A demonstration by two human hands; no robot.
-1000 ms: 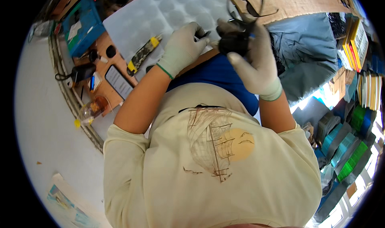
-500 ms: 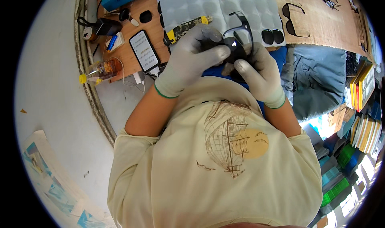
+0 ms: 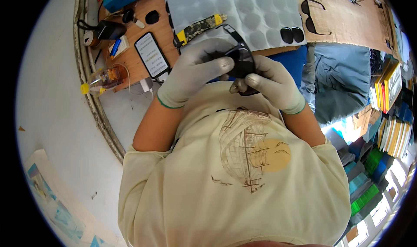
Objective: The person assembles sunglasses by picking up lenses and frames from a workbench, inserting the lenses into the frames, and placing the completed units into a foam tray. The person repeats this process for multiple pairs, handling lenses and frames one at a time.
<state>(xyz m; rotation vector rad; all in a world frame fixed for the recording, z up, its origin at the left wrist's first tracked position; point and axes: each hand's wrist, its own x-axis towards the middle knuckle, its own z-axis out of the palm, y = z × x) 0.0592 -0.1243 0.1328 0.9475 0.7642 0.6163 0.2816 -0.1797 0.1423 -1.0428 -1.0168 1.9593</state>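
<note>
Wooden bench (image 3: pixel 143 80) is curving along the far side of the view, with pale floor (image 3: pixel 47 99) stretching off at the left. Going left to right across it: a small bottle with a yellow cap (image 3: pixel 102 80) is lying on its side near the bench edge, a phone (image 3: pixel 152 54) is resting face up just beyond it, a knife with a camouflage handle and yellow ends (image 3: pixel 199 28) is lying aslant on the edge of a grey dimpled foam sheet (image 3: pixel 260 12), two loose dark lenses (image 3: pixel 292 34) are sitting on that sheet's right side, and a finished pair of dark glasses (image 3: pixel 316 14) is lying on brown cardboard (image 3: pixel 347 21) farther right. Both hands are wearing pale gloves and are working close to the chest, near the bench edge. Left hand (image 3: pixel 195 71) is curling over a pair of black sunglasses (image 3: pixel 241 62), fingers closed on its left part from above. Right hand (image 3: pixel 271 84) is gripping the same sunglasses from the right and underneath, thumb pressing the frame (how the fingers behind it are sitting cannot be made out). So the sunglasses are lying between the two hands, held by both, neither nearer than the other; one temple arm is sticking out away from the body toward the foam sheet, while the front is running roughly left to right between the palms.
</note>
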